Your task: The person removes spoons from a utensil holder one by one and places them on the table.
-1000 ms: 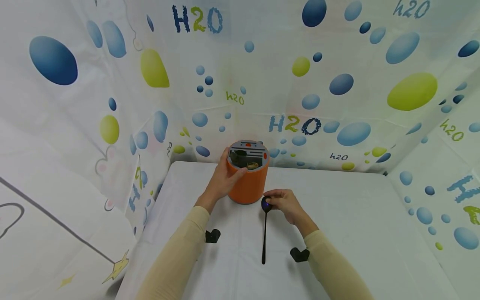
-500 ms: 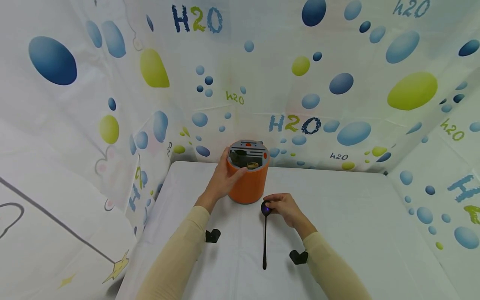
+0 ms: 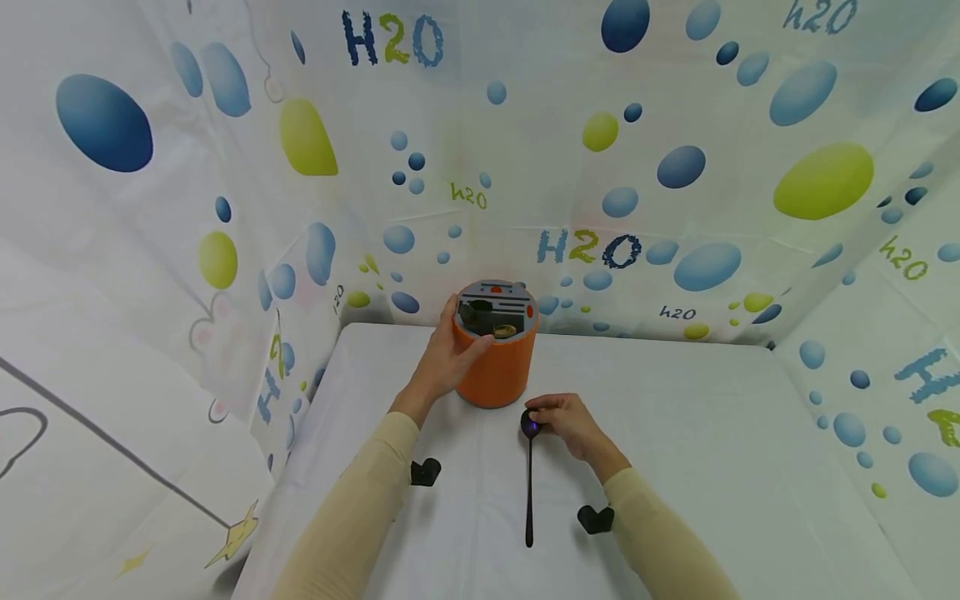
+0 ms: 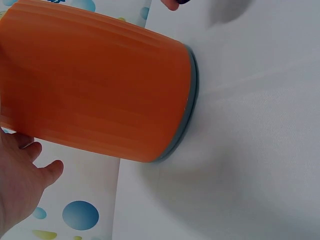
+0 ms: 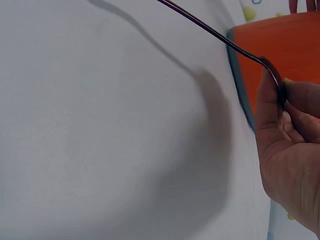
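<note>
An orange cylindrical holder [image 3: 495, 375] with a grey slotted top stands at the back of the table, its grey base rim showing in the left wrist view. My left hand [image 3: 446, 358] grips its upper left side, thumb in front. A dark shape [image 3: 476, 315] and a small gold-coloured piece [image 3: 506, 331] show within the top; their kinds are unclear. In front of the holder, my right hand [image 3: 572, 423] pinches a dark spoon [image 3: 529, 428] by its bowl. The handle points toward me. In the right wrist view the spoon [image 5: 215, 32] is apart from its shadow, above the cloth.
A white cloth [image 3: 660, 417] covers the table. Behind and beside it hang white curtains [image 3: 525, 142] with blue and green dots and H2O lettering. A black piece [image 3: 426, 472] sits at my left sleeve, another black piece [image 3: 596, 520] at my right.
My right hand has moved slightly toward me with the spoon, away from the holder. The left hand and the holder have stayed put.
</note>
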The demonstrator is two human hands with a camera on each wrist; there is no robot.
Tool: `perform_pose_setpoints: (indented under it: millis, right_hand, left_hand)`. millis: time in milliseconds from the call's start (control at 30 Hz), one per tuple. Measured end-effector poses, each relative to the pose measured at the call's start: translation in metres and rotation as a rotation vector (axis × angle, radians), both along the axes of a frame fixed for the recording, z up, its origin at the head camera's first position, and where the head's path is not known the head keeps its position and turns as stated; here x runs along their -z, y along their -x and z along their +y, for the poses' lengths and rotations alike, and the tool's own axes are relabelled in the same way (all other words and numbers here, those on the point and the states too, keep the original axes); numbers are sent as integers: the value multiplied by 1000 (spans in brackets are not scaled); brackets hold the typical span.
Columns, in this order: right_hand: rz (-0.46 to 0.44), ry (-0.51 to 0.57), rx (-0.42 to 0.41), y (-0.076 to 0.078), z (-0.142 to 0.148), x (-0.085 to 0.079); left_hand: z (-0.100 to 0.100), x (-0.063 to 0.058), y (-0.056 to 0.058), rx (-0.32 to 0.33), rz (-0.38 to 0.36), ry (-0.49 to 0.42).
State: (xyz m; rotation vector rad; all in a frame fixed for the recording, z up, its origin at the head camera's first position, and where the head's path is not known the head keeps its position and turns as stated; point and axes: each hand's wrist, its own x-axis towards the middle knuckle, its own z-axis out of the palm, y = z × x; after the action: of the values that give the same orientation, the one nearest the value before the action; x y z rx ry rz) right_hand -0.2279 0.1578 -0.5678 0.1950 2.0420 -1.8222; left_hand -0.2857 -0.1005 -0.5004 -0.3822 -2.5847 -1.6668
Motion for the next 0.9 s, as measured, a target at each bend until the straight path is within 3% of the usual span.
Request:
perform_pose_setpoints:
  millis: [500, 900]
  right_hand:
    - [-9, -24, 6, -3, -2, 17]
    - [-2, -48, -10, -6, -6, 18]
  left_hand:
    - [0, 0, 1, 4, 16, -2]
    - [0, -2, -2, -4, 5, 4]
